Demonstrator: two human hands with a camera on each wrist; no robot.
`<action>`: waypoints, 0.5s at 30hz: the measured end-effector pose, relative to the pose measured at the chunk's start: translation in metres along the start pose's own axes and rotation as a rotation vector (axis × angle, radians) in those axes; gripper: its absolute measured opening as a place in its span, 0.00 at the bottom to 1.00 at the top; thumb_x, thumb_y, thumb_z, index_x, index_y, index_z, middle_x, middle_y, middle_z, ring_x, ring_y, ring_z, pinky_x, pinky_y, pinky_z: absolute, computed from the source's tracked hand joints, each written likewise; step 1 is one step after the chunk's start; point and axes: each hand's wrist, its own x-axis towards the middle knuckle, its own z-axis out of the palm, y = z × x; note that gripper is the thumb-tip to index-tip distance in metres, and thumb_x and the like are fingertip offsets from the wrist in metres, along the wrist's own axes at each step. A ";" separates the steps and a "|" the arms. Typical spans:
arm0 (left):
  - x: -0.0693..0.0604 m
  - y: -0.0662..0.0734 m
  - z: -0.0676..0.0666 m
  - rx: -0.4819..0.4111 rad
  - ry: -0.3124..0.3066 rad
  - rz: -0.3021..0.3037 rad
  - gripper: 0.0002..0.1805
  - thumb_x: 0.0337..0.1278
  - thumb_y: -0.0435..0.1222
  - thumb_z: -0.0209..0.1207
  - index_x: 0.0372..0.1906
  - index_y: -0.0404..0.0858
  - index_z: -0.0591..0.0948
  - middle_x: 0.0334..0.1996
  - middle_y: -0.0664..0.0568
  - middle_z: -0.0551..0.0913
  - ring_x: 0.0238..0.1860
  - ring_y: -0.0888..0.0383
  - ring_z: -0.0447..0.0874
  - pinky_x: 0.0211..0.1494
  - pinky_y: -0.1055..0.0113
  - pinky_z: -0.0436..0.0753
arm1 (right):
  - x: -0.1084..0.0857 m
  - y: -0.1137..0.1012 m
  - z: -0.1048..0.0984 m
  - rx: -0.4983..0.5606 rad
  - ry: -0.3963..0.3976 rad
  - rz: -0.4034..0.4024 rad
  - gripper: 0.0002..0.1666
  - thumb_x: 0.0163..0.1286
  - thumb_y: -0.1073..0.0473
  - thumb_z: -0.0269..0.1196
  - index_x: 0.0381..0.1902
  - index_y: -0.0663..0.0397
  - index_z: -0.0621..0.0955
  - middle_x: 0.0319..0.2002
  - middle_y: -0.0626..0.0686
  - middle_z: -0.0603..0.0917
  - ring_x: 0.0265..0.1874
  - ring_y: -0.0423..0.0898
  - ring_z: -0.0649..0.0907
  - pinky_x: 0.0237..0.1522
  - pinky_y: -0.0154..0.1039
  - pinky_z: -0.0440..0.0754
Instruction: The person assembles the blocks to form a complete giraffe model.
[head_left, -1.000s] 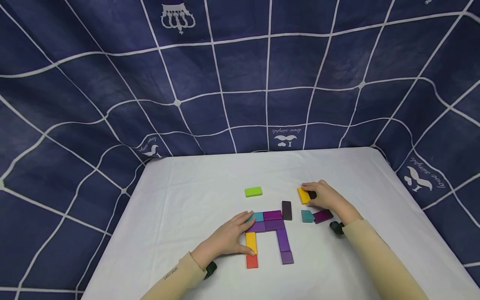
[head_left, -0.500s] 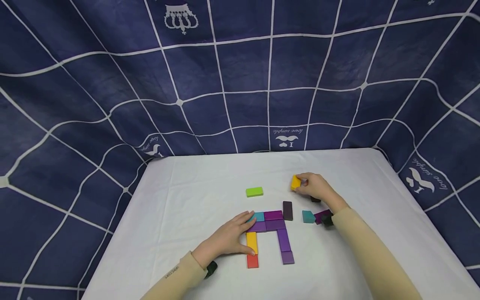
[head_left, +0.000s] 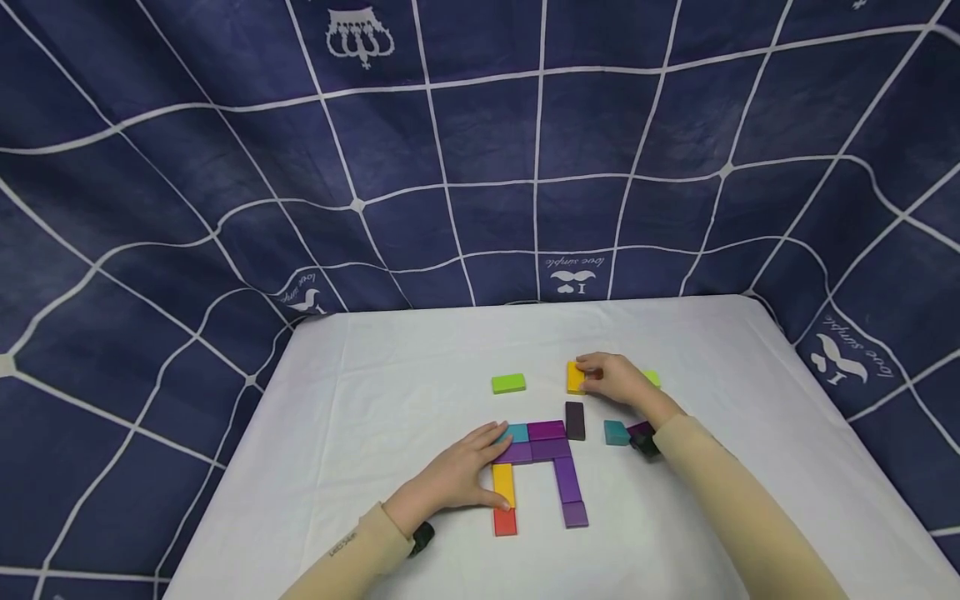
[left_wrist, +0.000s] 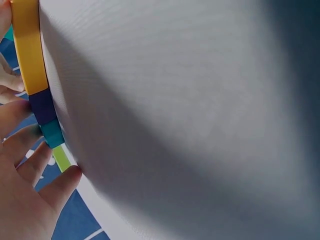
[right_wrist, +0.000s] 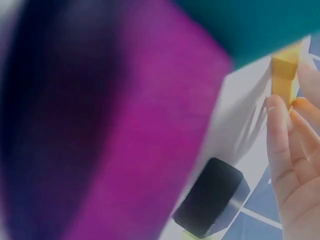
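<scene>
My right hand pinches a yellow block behind the arrangement of flat blocks; the right wrist view shows the yellow block between thumb and fingertips. Across the arrangement's left side lies my left hand, fingers outstretched. Its fingertips touch the teal block and purple block, and its thumb touches another yellow block. A red block continues that leg. Magenta and violet blocks form the top and right leg. A dark block touches the top right corner.
A lime block lies behind the arrangement. To the right are a loose teal block and a partly covered magenta block. Another lime block peeks out behind my right hand. A black block shows in the right wrist view.
My right hand has carried the yellow block leftward, away from the loose blocks, to a spot behind the dark block. A lime block has come into sight behind it. My left hand has stayed still.
</scene>
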 end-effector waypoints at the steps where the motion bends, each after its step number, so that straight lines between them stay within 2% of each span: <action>1: 0.000 0.000 0.000 0.001 -0.001 -0.001 0.57 0.42 0.65 0.68 0.75 0.42 0.62 0.78 0.52 0.56 0.79 0.52 0.52 0.76 0.56 0.64 | 0.000 0.000 0.000 0.011 -0.002 0.001 0.26 0.64 0.59 0.69 0.59 0.63 0.81 0.63 0.60 0.78 0.60 0.58 0.79 0.62 0.54 0.77; 8: 0.001 -0.001 -0.001 -0.009 -0.006 -0.007 0.57 0.42 0.65 0.68 0.75 0.42 0.62 0.78 0.52 0.55 0.79 0.52 0.51 0.76 0.55 0.65 | -0.001 -0.001 0.002 0.052 -0.022 0.010 0.26 0.65 0.59 0.68 0.60 0.61 0.80 0.61 0.59 0.80 0.44 0.46 0.82 0.55 0.47 0.82; 15: 0.002 -0.002 0.002 -0.012 -0.010 -0.007 0.57 0.42 0.65 0.68 0.76 0.42 0.61 0.79 0.53 0.55 0.79 0.52 0.51 0.76 0.55 0.64 | -0.003 -0.001 0.004 0.066 -0.034 0.012 0.26 0.65 0.59 0.68 0.60 0.61 0.80 0.60 0.59 0.80 0.41 0.44 0.80 0.53 0.46 0.82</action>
